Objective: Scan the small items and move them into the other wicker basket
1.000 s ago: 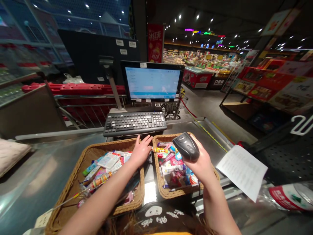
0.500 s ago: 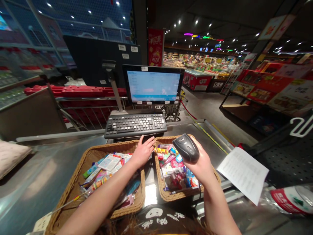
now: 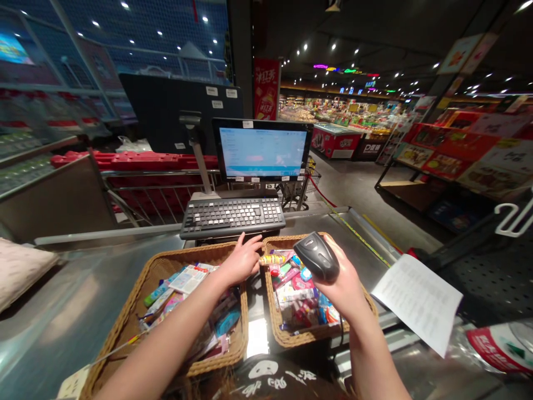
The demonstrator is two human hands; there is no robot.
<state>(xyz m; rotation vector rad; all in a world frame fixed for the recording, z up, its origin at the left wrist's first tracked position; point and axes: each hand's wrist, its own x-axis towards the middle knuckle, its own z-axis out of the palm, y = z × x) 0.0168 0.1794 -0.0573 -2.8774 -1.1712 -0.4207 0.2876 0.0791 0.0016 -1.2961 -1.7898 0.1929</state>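
My left hand (image 3: 242,260) reaches over the gap between two wicker baskets, its fingers closed on one end of a yellow-wrapped candy roll (image 3: 273,259). The candy lies level over the left rim of the right basket (image 3: 270,311). In my right hand (image 3: 346,286) is a black barcode scanner (image 3: 317,256), held above that same basket, which is full of small packaged sweets. Under my left forearm, the left basket (image 3: 139,278) holds more bright packets and a flat white-and-red pack (image 3: 189,279).
Behind the baskets stand a keyboard (image 3: 233,215) and a lit monitor (image 3: 262,150). A printed sheet (image 3: 416,300) and a red-labelled plastic bottle (image 3: 495,347) lie at the right. On the left, a pale cushion-like item (image 3: 20,272) rests on the metal counter (image 3: 54,316).
The view has tipped slightly upward, so everything sits a little lower. Both hands keep nearly the same places, with the candy roll and scanner still held.
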